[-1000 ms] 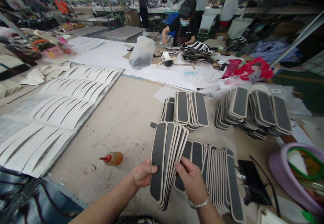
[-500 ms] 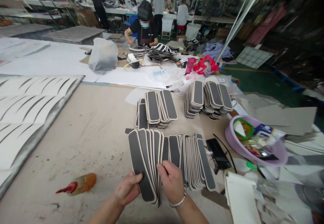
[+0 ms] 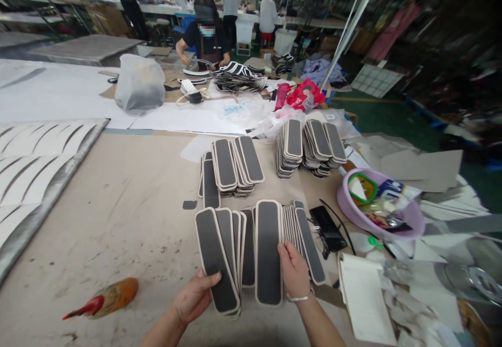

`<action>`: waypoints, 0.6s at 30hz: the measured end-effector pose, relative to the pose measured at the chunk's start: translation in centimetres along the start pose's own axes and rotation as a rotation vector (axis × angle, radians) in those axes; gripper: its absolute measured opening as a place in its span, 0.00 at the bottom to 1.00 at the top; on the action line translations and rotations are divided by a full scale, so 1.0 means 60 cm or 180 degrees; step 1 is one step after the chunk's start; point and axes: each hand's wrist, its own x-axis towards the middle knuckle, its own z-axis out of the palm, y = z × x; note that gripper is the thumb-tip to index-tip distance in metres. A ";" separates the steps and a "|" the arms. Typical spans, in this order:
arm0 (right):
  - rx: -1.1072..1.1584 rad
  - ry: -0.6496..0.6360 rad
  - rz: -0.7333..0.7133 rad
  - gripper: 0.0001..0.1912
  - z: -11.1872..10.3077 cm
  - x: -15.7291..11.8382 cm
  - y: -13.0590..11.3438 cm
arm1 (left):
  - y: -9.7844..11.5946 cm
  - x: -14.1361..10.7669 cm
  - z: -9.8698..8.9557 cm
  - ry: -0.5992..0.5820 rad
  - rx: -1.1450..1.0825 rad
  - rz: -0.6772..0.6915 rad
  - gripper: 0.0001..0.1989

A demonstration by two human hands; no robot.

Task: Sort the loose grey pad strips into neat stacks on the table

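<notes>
My left hand (image 3: 195, 296) grips a small fan of long dark grey panels (image 3: 215, 255) with cream borders and rounded corners, its thumb on the front one. My right hand (image 3: 294, 273) pinches the right edge of one similar panel (image 3: 269, 253), held upright beside the fan with its grey face towards me. Behind and to the right, a leaning row of such panels (image 3: 292, 227) is partly hidden by the held panel and my right hand. Farther back lie more piles, one at the middle (image 3: 225, 164) and one at the right (image 3: 293, 138).
An orange-bodied bottle with a red nozzle (image 3: 104, 299) lies at the left. To the right are a black phone-like object (image 3: 327, 227), a purple basin (image 3: 341, 200) of odds and ends, and a notepad (image 3: 364, 297). A person (image 3: 206, 33) works across the table.
My right hand has moved right, away from the fan, and now holds a single panel apart from it. Fewer panels show in my left hand. The view has shifted slightly.
</notes>
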 end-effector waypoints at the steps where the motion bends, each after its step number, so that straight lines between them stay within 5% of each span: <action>1: -0.0036 0.0080 0.0085 0.18 -0.012 0.009 0.017 | 0.001 -0.002 -0.007 0.0049 0.0071 -0.0006 0.24; 9: -0.0365 0.0478 0.0780 0.25 -0.119 0.086 0.160 | 0.009 -0.013 -0.033 0.0096 0.0245 0.0028 0.16; 18: -0.0375 0.0366 0.1092 0.29 -0.120 0.140 0.233 | 0.005 -0.006 -0.001 -0.0225 -0.0161 -0.0055 0.20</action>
